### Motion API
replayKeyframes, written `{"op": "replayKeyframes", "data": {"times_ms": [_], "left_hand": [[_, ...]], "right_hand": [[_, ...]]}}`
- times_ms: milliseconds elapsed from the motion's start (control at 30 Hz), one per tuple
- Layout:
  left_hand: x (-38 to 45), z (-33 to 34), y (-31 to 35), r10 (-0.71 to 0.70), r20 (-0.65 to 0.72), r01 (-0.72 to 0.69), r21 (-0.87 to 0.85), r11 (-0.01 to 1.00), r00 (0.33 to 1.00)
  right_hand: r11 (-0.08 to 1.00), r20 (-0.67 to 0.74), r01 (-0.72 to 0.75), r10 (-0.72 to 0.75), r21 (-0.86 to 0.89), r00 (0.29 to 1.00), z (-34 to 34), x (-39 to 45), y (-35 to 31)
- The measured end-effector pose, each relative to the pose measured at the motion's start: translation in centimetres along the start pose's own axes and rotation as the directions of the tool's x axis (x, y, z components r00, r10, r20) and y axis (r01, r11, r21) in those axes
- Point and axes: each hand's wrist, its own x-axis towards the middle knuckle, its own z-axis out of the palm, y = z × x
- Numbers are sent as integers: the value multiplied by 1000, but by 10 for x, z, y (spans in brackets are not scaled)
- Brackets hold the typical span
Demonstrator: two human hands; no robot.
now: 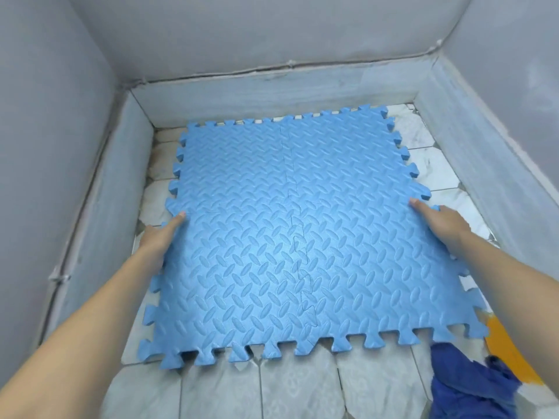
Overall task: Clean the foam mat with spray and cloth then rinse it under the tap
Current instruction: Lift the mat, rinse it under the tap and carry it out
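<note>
I hold the blue foam mat (302,231) by its two side edges over the tiled floor (272,385) — my left hand (160,237) and right hand (438,220) each pinch an edge, thumb on top, other fingers hidden beneath. A dark blue cloth (465,385) lies near the mat's right front corner.

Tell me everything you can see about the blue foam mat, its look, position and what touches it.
The blue foam mat looks made of interlocking pieces: a jigsaw seam runs down its middle. Its top bears a raised diamond-plate pattern, and puzzle-shaped tabs line all its edges. It looks dry, with no foam or spray visible. It lies over the pale tiled floor, between low grey walls. The left hand grips its left edge, thumb on top; the right hand grips the right edge. A dark blue cloth lies near its front right corner.
</note>
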Motion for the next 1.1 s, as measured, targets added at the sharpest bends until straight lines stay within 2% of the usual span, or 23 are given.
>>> {"op": "replayKeyframes", "data": {"times_ms": [67,200,300,433,633,733,800,900,1000,1100], "left_hand": [[2,-7,12,-1,57,7,-119,993,998],[2,-14,20,33,0,-32,-207,978,999],[-7,-21,18,31,-26,-36,-249,968,999],[-21,-23,31,147,-106,-170,-270,948,984],[-20,-56,71,223,-172,-262,-253,931,959],[-36,-65,107,348,-197,-392,-280,876,917],[-48,-69,130,348,-176,-386,-278,880,921],[-52,-80,155,313,-51,-312,-336,889,948],[-49,-97,175,282,84,-222,-426,877,956],[-48,-108,185,314,105,-225,-494,840,944]], "right_hand": [[999,-29,22,-21,45,999,-2,1,-10],[979,-251,147,-108,142,962,1,-10,-22],[950,-326,245,-173,192,929,-4,-12,-24],[904,-411,342,-217,259,885,-16,-15,-39],[814,-497,472,-271,339,824,-34,-9,-75],[755,-544,549,-309,359,780,-49,-6,-99],[748,-545,555,-313,363,778,-59,-8,-116],[770,-501,510,-290,383,815,-75,-12,-138],[837,-313,364,-246,408,917,-91,-10,-158],[848,-124,245,-212,470,969,-97,-10,-169]]}}
